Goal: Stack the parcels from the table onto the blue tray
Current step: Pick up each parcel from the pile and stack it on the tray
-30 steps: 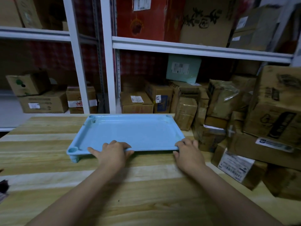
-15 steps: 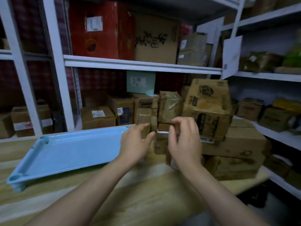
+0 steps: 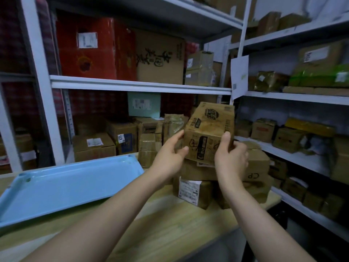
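head view: one camera only
box (image 3: 209,129): centre-right of frame, atop pile (image 3: 188,190) on table (image 3: 170,233); tan carton, black print, tilted, scuffed
left hand (image 3: 170,156): gripping box's left edge, thumb on near face
right hand (image 3: 231,157): gripping right edge, thumb upright on near face
tray (image 3: 66,186): lower left, well apart from pile
lift: straight up first to spare the pile, then swing left; set flat in a tray corner

head cam | faces forward, slightly down | close over table (image 3: 170,233) | toward shelves (image 3: 139,86)
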Motion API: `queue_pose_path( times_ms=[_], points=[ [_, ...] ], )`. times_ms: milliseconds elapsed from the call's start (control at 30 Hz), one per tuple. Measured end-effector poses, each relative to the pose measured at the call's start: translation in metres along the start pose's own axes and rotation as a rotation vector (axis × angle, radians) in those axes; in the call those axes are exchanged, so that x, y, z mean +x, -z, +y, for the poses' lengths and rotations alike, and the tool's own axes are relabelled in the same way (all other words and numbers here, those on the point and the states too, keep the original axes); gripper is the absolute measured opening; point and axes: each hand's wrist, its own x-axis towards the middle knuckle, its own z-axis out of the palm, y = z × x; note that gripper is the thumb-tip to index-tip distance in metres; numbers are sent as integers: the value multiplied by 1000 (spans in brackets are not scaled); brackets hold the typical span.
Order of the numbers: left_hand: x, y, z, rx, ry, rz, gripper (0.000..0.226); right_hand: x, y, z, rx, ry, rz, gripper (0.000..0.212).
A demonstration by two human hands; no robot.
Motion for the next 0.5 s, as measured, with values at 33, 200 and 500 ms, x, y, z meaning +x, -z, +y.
queue_pose_path(
  times_ms=[33,200,500],
  points=[
    [-3,3,0,-36,-10,23,52,-7,-2,-1,42,2,17,61],
    [-17,26,-8,-81,-52,150,33,-33,-19,2,277,64,47,41],
    [-41,83,-33,-226,-37,316,38,-86,-62,-3,373,466,94,34]
  ],
)
